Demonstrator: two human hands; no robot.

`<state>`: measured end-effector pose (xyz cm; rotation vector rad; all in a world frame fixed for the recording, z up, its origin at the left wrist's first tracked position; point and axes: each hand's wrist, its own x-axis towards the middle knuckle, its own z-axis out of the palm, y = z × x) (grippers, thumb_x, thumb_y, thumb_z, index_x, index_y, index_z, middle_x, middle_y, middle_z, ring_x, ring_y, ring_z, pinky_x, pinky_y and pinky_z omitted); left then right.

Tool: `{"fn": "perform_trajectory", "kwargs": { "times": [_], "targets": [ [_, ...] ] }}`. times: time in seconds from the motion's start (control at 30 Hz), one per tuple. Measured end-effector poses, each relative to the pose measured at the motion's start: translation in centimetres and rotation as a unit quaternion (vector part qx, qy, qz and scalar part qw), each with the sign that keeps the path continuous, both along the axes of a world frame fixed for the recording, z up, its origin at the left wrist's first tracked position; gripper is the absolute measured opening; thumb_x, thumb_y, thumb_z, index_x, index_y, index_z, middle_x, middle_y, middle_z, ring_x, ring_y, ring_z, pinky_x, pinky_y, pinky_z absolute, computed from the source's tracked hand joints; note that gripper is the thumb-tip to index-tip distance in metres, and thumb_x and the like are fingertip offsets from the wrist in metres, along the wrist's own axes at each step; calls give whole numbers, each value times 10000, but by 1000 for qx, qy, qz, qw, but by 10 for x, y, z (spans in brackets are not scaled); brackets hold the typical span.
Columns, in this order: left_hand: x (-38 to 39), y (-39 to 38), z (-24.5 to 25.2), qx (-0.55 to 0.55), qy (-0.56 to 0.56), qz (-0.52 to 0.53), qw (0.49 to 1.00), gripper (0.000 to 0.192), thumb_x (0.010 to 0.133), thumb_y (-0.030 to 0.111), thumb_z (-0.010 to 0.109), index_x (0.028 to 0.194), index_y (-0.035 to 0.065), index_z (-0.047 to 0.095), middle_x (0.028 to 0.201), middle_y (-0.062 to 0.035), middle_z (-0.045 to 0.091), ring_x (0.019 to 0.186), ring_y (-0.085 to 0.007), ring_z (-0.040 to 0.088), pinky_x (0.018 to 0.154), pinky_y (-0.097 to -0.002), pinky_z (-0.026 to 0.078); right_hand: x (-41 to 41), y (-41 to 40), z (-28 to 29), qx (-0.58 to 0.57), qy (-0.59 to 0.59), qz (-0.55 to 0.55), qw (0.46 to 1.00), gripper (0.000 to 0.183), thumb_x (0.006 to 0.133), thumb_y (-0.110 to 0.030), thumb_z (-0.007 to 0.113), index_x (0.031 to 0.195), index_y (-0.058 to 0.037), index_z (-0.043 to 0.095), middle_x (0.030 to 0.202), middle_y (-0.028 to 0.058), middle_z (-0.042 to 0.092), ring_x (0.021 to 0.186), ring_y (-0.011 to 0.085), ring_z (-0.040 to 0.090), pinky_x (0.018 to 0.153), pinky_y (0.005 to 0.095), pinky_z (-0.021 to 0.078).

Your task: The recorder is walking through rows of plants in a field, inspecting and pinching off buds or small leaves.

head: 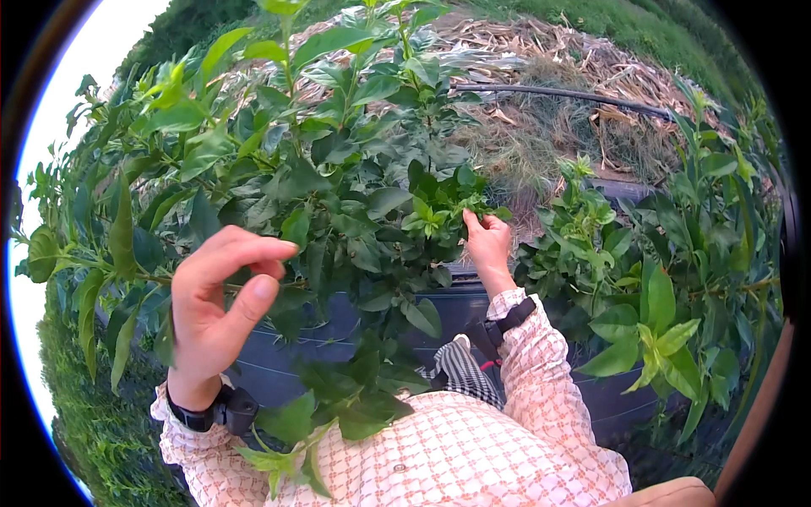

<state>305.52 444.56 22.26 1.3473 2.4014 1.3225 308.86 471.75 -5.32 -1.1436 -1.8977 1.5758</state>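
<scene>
My right hand [491,248] reaches into a leafy green plant [355,209], thumb and index finger pinched at a small light-green shoot tip [472,201]. A rosette of young leaves [428,217] sits just left of those fingertips. My left hand [222,298] is raised nearer to me, in front of the foliage at the left. Its fingers curl, a gap shows between thumb and index finger, and nothing is visible in it. A leafy branch [342,412] crosses in front of my checked shirt, below and between my hands.
Black ground cover [272,361] lies under the plants. More leafy shoots [662,336] stand close on my right, and long leaves [120,253] hang at the left. Behind the row, a dark pipe [564,94] runs across dry straw and husks [570,57].
</scene>
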Motion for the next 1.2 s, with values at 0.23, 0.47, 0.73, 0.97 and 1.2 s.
{"fn": "perform_trajectory", "kwargs": {
  "times": [0.23, 0.47, 0.73, 0.97, 1.2],
  "targets": [
    [-6, 75, 12, 25, 3, -172, 985, 244, 897, 164, 571, 1028, -23, 657, 825, -65, 620, 764, -114, 561, 669, -228, 424, 20, -28, -31, -92, 146, -41, 984, 288, 813, -329, 677, 752, -49, 694, 571, -23, 587, 535, 63, 457, 557, 286, 383],
    [-10, 176, -37, -47, -82, -253, 963, 205, 898, 120, 578, 1032, -10, 663, 865, -57, 665, 786, -101, 597, 724, -255, 495, 34, -28, -37, -196, 207, -81, 955, 234, 829, -160, 666, 637, -32, 632, 561, -73, 509, 512, 28, 398, 465, 239, 310],
    [-33, 189, -184, -264, 19, -179, 948, 161, 751, 185, 626, 863, 118, 721, 795, -82, 692, 750, -230, 667, 712, -350, 523, 48, -13, -32, -272, 263, -141, 915, 155, 786, -58, 655, 637, -56, 613, 642, -27, 580, 563, 55, 470, 534, 215, 346],
    [-21, 192, -223, -269, 83, -134, 950, 167, 686, 279, 699, 793, 154, 720, 791, -61, 677, 773, -217, 645, 689, -375, 456, 55, -4, -31, -263, 239, -131, 926, 137, 800, -84, 654, 677, -27, 641, 652, -14, 592, 570, 58, 479, 540, 211, 352],
    [-22, 196, -247, -193, 178, -52, 964, 220, 627, 351, 740, 744, 167, 706, 737, 2, 601, 796, -187, 571, 718, -379, 373, 53, -1, -32, -234, 199, -76, 949, 160, 848, -124, 637, 758, 4, 672, 725, 6, 639, 634, 63, 532, 592, 209, 401]
  ]
}}
